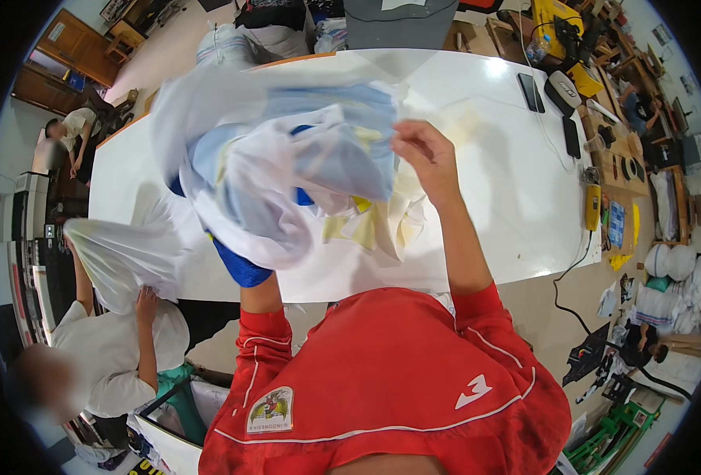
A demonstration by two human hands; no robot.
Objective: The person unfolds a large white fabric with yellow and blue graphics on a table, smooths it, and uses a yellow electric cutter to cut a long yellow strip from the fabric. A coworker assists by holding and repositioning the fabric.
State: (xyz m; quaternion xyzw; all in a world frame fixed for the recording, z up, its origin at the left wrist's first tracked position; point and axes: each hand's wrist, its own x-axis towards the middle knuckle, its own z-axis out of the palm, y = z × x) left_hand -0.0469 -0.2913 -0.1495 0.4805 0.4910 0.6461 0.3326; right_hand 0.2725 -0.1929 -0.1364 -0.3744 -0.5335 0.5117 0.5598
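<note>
A blurred bundle of white and light-blue cloth (271,166) with yellow and dark-blue parts is lifted over the white table. It covers my left hand, so those fingers are hidden; blue fabric (243,265) wraps the left forearm below it. My right hand (428,158) is raised at the bundle's right edge, fingers half curled and apart, with nothing visible in them. Cream and yellow fabric pieces (386,226) lie beneath the bundle, in front of my right hand.
At the left edge of the table (524,198), a co-worker (113,356) holds up a white cloth (129,253) with both hands. A phone (531,93), a white-and-black case (562,91) and a yellow cable-fed device (592,207) sit along the right side. A grey bin (402,28) stands beyond the far edge.
</note>
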